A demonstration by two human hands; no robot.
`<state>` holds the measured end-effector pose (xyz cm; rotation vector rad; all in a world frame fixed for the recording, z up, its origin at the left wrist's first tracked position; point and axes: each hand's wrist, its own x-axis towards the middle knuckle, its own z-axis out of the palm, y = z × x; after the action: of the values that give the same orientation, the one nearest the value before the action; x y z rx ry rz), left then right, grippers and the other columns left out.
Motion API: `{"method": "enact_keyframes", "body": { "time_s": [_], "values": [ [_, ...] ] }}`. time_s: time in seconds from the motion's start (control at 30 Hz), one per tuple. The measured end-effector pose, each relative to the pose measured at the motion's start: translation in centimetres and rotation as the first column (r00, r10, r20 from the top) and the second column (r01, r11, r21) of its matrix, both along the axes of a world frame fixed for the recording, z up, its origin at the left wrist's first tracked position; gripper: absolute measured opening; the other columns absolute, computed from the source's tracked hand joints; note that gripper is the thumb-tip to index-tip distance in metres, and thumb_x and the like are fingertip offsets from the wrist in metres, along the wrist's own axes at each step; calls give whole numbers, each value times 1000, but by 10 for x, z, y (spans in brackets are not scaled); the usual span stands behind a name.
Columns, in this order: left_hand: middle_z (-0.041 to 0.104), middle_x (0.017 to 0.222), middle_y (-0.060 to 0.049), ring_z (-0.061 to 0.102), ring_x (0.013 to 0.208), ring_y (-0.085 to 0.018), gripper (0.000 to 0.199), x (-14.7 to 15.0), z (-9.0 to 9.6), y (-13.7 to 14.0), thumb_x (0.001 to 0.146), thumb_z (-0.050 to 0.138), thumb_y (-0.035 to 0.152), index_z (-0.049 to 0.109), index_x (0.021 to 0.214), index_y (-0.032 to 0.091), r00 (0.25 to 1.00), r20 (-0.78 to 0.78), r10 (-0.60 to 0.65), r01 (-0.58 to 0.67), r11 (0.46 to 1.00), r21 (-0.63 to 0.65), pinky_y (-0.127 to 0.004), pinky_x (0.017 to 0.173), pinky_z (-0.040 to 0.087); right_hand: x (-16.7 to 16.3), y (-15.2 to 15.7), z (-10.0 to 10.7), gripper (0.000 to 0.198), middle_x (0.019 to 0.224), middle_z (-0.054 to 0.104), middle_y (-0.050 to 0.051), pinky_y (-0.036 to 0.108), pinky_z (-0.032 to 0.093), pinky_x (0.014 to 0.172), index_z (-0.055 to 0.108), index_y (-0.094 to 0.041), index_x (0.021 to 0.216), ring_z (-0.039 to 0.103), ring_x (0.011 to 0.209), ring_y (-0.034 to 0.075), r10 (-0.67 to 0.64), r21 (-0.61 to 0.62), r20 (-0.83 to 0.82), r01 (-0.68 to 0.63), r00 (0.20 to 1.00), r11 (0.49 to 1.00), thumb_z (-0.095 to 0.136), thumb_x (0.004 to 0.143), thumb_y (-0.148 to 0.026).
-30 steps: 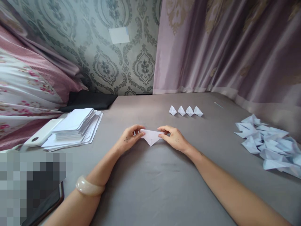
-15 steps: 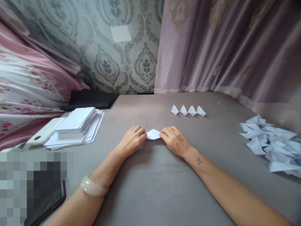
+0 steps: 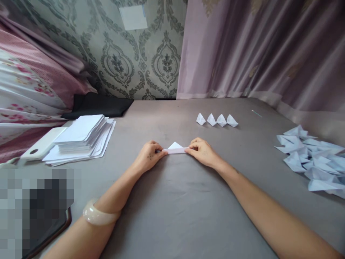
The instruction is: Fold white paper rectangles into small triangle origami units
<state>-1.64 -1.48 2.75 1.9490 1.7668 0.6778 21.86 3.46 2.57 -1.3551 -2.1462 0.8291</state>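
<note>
Between my two hands is a small white folded paper (image 3: 175, 148), with a peak at the far side and a straight band along the near side. My left hand (image 3: 151, 154) pinches its left end between thumb and fingers. At the right end, my right hand (image 3: 202, 151) holds it in the same kind of pinch. The paper is just above or on the grey tabletop; I cannot tell which. Beyond my right hand stand several small pointed paper shapes (image 3: 221, 121) in a row.
A stack of white paper (image 3: 81, 135) lies at the left, by a white flat object with a hole (image 3: 44, 144). Behind it is a folded black cloth (image 3: 101, 104). Many folded papers (image 3: 318, 158) are heaped at the right. A dark device (image 3: 48, 230), partly blurred out, lies at the near left.
My hands have turned so that the thumbs show on the near side. The paper has gone from a diamond outline to a peak above a straight band. The view has tipped slightly downward.
</note>
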Motion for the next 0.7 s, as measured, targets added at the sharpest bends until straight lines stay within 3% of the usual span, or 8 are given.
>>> {"method": "enact_keyframes", "body": {
  "time_s": [0.17,0.33,0.7],
  "values": [
    [60,83,-7,56,78,-19,31,-1,0,3,80,55,42,67,73,14,999,30,17,-15,999,-52,-29,70,43,1,6,1,29,95,59,4,28,41,71,63,-17,58,53,69,12,15,-49,21,-14,1000,999,58,79,-36],
    [60,74,-5,54,67,-16,33,-1,1,5,79,53,42,64,66,14,999,40,8,-4,995,-101,-26,60,39,0,7,-4,30,96,58,5,28,40,71,61,-18,57,53,72,13,22,-27,48,-20,999,999,57,80,-37],
    [45,57,2,38,52,-10,38,1,15,6,77,51,44,47,52,16,999,36,17,-9,977,-212,-24,49,25,-2,5,1,29,97,58,5,28,40,68,60,-18,57,53,70,13,16,-30,89,-13,996,999,57,79,-36]
  ]
}}
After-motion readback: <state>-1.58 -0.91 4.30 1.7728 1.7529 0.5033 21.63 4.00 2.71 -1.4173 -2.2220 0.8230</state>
